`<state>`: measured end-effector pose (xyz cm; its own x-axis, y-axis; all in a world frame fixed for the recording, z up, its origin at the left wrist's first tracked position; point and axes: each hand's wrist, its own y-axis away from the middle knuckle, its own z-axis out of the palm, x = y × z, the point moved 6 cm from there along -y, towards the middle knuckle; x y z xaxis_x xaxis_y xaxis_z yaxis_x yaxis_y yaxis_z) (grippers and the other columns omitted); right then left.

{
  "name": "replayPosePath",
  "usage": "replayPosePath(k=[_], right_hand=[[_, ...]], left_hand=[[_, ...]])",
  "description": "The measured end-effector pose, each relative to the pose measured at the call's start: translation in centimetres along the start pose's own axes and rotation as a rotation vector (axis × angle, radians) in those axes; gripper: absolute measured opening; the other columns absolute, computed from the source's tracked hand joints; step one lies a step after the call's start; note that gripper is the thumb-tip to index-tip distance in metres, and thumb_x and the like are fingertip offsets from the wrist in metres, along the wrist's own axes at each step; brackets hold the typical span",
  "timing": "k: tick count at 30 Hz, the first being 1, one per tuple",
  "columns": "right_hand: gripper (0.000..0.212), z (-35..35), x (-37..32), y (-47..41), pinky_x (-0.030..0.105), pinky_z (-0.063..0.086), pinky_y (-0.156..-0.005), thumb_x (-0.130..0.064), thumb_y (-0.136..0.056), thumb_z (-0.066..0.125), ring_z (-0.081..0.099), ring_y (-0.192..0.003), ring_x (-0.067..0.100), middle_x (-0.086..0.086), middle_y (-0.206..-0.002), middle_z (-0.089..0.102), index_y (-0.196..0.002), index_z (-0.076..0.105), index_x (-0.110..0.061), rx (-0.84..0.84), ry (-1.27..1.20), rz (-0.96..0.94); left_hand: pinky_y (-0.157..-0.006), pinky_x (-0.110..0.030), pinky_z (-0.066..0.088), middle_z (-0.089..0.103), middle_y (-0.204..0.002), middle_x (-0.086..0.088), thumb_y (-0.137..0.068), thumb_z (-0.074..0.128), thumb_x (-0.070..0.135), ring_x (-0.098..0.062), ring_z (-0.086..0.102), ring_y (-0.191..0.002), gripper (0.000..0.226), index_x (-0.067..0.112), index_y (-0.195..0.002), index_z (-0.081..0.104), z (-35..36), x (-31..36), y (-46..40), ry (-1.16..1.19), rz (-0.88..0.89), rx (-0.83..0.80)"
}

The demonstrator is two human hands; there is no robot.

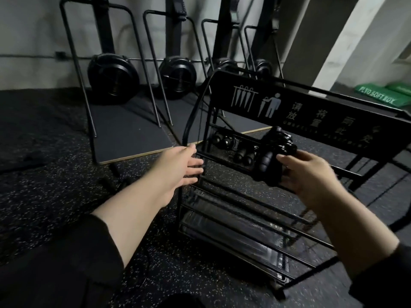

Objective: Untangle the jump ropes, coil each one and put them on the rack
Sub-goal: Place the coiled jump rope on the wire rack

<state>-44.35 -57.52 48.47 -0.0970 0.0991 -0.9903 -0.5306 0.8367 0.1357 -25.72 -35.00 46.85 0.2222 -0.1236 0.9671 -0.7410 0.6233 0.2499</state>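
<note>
The right hand (308, 174) grips a coiled jump rope (274, 152), a shiny black bundle with bumpy handles. It stands up tall from the fingers, tipped a little right, above the rack (255, 196). The left hand (181, 166) is flat, fingers straight, touching the rack's corner post.

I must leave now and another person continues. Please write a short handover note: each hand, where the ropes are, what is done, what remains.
Right hand grips a coiled rope in front of the rack.
Left hand is open, fingers at the rack's left post.
Done: two pairs of handles already lie on the rack's upper bar.
Left: place the held rope. Dark pieces on the floor left of the rack may be more rope; too dim to tell.
</note>
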Motion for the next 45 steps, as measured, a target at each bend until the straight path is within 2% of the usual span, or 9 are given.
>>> replayPosePath(k=[3,14,16,20,28,32,34,38,45], right_hand=[[0.022,-4.8,-0.2,-2.9,0.032,0.060,-0.053,-0.002,-0.096,0.066,0.070,-0.069,0.025,0.016,-0.100,0.070,-0.118,0.065,0.000,0.054,0.088,0.023],[0.016,-12.0,4.5,-11.3,0.029,0.055,-0.038,-0.002,-0.092,0.072,0.062,-0.066,0.027,0.010,-0.078,0.057,-0.105,0.064,0.002,0.153,0.274,0.248],[0.010,-11.6,5.2,-12.1,0.032,0.058,-0.043,-0.004,-0.093,0.071,0.063,-0.067,0.029,0.013,-0.079,0.060,-0.094,0.064,0.003,0.144,0.300,0.259],[0.047,-12.2,6.7,-13.8,0.051,0.060,-0.081,-0.034,-0.093,0.075,0.071,-0.083,0.040,0.025,-0.095,0.072,-0.097,0.065,0.011,0.232,0.619,0.247],[0.054,-11.8,5.2,-12.3,0.042,0.050,-0.075,-0.044,-0.102,0.058,0.063,-0.081,0.037,0.024,-0.085,0.065,-0.094,0.066,0.009,0.308,0.921,0.061],[0.044,-8.4,0.3,-9.2,0.046,0.051,-0.082,-0.040,-0.103,0.050,0.065,-0.093,0.041,0.025,-0.099,0.070,-0.102,0.069,-0.001,0.461,0.755,-0.357],[0.044,-4.3,-2.3,-7.1,0.047,0.050,-0.078,-0.043,-0.102,0.047,0.063,-0.089,0.039,0.022,-0.094,0.069,-0.097,0.068,-0.004,0.416,0.659,-0.541],[0.035,7.7,-4.4,-1.3,0.027,0.039,-0.057,-0.034,-0.103,0.053,0.049,-0.060,0.010,0.014,-0.076,0.064,-0.088,0.067,-0.006,0.124,0.498,-0.722],[0.035,27.8,4.6,5.2,0.030,0.033,-0.049,-0.030,-0.104,0.058,0.041,-0.051,0.007,0.008,-0.060,0.056,-0.076,0.062,-0.010,-0.406,0.435,-0.581]], left_hand=[[-0.088,-0.041,0.061,0.074,-0.114,-0.009,-0.109,0.048,0.036,-0.022,0.074,-0.100,0.038,0.012,-0.137,0.058,1.7,0.5,-0.3,-0.017,0.011,-0.004],[-0.091,-0.045,0.060,0.077,-0.107,-0.009,-0.109,0.048,0.034,-0.024,0.076,-0.096,0.031,0.013,-0.128,0.061,3.3,-1.1,-2.3,-0.098,-0.008,0.004],[-0.093,-0.046,0.060,0.077,-0.107,-0.009,-0.109,0.048,0.034,-0.024,0.076,-0.096,0.031,0.013,-0.127,0.061,3.4,-1.1,-2.4,-0.104,-0.004,0.007],[-0.093,-0.046,0.060,0.077,-0.107,-0.010,-0.109,0.047,0.034,-0.026,0.076,-0.096,0.030,0.014,-0.126,0.061,3.4,-1.2,-2.6,-0.112,-0.007,0.009],[-0.087,-0.042,0.062,0.076,-0.108,-0.007,-0.108,0.050,0.034,-0.023,0.075,-0.098,0.029,0.014,-0.123,0.064,1.5,-1.5,-2.7,-0.098,0.005,0.086],[-0.079,-0.038,0.059,0.074,-0.108,-0.007,-0.108,0.050,0.035,-0.021,0.071,-0.095,0.027,0.016,-0.111,0.069,-2.5,-0.6,-2.9,-0.057,0.090,0.236],[-0.068,-0.033,0.056,0.073,-0.097,-0.002,-0.108,0.048,0.036,-0.017,0.069,-0.084,0.028,0.019,-0.101,0.070,-6.3,0.5,-3.0,-0.044,0.170,0.380],[-0.056,-0.028,0.051,0.071,-0.081,0.002,-0.108,0.043,0.042,-0.015,0.067,-0.071,0.039,0.020,-0.088,0.069,-15.4,1.2,-1.9,-0.013,0.186,0.590],[-0.062,-0.031,0.052,0.073,-0.082,-0.003,-0.107,0.041,0.053,-0.017,0.068,-0.069,0.056,0.016,-0.078,0.070,-27.2,-2.6,1.5,0.031,0.038,0.704]])
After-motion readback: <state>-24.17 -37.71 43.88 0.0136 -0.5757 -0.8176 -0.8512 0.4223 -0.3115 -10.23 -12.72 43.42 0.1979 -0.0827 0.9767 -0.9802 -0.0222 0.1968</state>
